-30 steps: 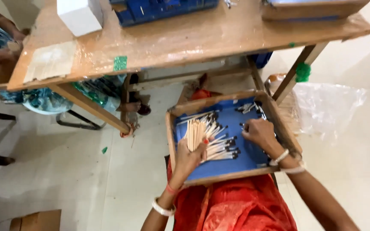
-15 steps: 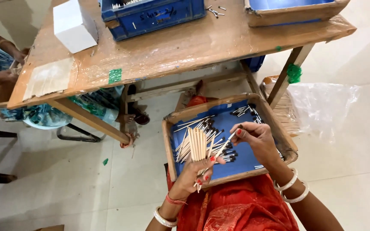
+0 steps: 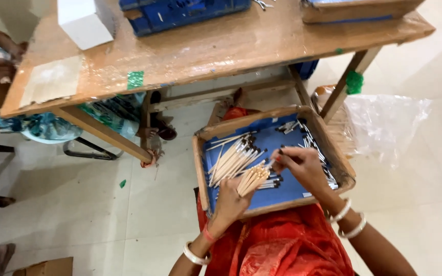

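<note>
Pale black-tipped sticks bundled in left hand.

Hemmed in by wooden tray walls left of the grips and right. Loose sticks heaped ahead-left of left grip. Wooden surface edge overhanging beyond. Open above the tray.

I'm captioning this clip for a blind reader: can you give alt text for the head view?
A seated person's left hand grips a bundle of pale sticks over a blue-lined wooden tray on their lap, while the right hand picks among loose dark-tipped sticks. A worn wooden table stands ahead.
</note>
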